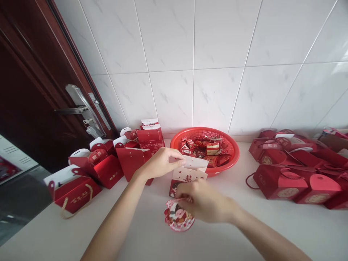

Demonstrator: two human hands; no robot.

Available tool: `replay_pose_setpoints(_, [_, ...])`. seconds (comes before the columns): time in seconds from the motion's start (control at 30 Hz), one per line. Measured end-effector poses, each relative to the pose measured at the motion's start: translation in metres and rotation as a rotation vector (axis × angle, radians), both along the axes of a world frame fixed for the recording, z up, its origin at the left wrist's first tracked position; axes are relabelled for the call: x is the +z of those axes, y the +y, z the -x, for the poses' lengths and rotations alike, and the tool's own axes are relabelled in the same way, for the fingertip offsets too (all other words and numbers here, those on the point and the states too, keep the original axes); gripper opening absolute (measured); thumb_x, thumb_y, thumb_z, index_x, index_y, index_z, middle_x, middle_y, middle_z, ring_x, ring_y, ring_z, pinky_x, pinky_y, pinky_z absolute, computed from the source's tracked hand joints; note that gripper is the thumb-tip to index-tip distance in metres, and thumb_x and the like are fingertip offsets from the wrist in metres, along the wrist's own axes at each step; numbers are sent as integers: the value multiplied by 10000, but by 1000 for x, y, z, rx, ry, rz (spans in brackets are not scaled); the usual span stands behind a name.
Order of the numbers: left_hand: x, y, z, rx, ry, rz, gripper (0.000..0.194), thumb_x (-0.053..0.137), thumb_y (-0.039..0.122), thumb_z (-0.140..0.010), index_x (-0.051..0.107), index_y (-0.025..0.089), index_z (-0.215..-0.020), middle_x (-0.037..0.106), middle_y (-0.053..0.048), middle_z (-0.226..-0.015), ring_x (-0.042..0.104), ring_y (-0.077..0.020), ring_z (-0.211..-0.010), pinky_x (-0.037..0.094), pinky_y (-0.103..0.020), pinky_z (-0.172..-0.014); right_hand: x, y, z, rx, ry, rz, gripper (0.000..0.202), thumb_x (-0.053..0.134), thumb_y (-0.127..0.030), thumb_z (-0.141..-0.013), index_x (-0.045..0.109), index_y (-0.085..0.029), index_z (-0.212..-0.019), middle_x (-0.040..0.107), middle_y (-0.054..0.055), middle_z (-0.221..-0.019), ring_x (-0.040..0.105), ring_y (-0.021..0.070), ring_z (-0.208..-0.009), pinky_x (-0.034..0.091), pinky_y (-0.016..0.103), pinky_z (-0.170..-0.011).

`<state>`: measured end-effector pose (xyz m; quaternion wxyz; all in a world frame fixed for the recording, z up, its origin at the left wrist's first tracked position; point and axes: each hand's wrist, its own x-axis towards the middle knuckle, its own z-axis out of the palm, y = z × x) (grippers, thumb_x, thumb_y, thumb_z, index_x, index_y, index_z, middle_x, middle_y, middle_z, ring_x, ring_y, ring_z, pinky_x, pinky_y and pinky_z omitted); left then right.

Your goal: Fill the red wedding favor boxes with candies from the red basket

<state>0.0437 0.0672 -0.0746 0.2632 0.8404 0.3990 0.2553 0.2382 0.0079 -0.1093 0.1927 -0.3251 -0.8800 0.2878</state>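
Observation:
My left hand (164, 163) pinches the raised flap of a small gift box (187, 175), cream above with a red printed double-happiness sign and dark red below. In front of that box, my right hand (202, 200) is closed on the upper edge of a round, colourfully printed piece (179, 217) with a frilly red and white rim. This piece is partly covered by the fingers, and I cannot tell whether it is a pouch or a flat card. Motion blurs the right hand a little. The right hand hides the lower right of the gift box.
Behind the box is a red plastic basket (233, 159) of wrapped sweets (212, 148). Several red gift boxes (108, 172) stand on the left, more closed red boxes (281, 183) on the right. A tiled wall (171, 94) backs the white table (144, 232); a dark door (32, 72) is at left.

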Motion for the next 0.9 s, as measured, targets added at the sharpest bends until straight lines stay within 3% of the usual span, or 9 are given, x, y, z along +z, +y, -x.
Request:
replay_pose_setpoints(0.1, [2,0,1,35,12,11,188,668,339,-891,790,205,-942,769,-43,-1018,697,-205,-927,524,-299,-836,-47,-2,27,-58,-89,91,131,606,-38,-790,676,-148,-787,734,62,-797,647,161,-687,385,230,-557])
replay_pose_setpoints(0.17, [2,1,3,40,38,28,201,677,356,-881,786,213,-970,765,-43,-1045,698,-213,-940,531,-308,-846,-63,-6,26,-99,-72,165,155,592,-57,-805,697,-148,-874,749,78,-847,681,185,-741,429,233,-591])
replay_pose_setpoints(0.23, [3,2,6,28,78,44,234,690,381,-868,781,226,-1018,759,-44,-1096,696,-227,-981,532,-322,-879,-57,-11,11,-65,-47,156,197,639,-92,-781,711,-156,-953,759,93,-927,703,221,-824,476,257,-647])
replay_pose_setpoints(0.33, [3,5,11,-12,144,93,289,705,403,-848,768,246,-1082,747,-47,-1161,686,-252,-1046,532,-338,-905,-13,-12,-24,53,86,168,167,665,-136,-807,741,-196,-944,768,54,-943,704,181,-799,521,246,-699])
replay_pose_setpoints(0.43, [5,6,13,-12,161,147,302,700,393,-843,758,240,-1097,739,-60,-1180,675,-268,-1083,529,-351,-918,35,17,-54,-69,210,83,158,580,-190,-918,738,-188,-905,752,33,-860,682,147,-748,526,231,-665])
replay_pose_setpoints(0.5, [6,5,12,-4,165,167,314,696,380,-840,748,234,-1113,724,-67,-1214,663,-275,-1110,520,-360,-934,48,55,-62,-247,208,1,150,571,-196,-935,714,-168,-902,746,34,-870,694,154,-777,536,242,-691])
replay_pose_setpoints(0.57, [7,4,12,-13,177,179,331,698,381,-838,738,237,-1134,709,-65,-1236,658,-273,-1106,515,-359,-929,43,98,-60,-428,-19,-28,141,569,-190,-949,707,-167,-939,752,30,-922,707,164,-851,546,251,-746])
replay_pose_setpoints(0.7, [9,1,14,-43,201,184,394,737,407,-811,717,256,-1175,687,-48,-1263,636,-269,-1132,494,-356,-950,10,167,-38,-503,-225,-3,134,685,-132,-884,706,-133,-1016,734,79,-1054,689,220,-1007,547,318,-877])
replay_pose_setpoints(0.9, [18,-18,13,-142,255,148,534,825,296,-728,692,298,-1245,650,-43,-1318,597,-287,-1199,464,-359,-996,-7,202,-2,-608,-442,49,325,634,-358,-984,622,-164,-1244,634,97,-1253,651,236,-1077,565,442,-913])
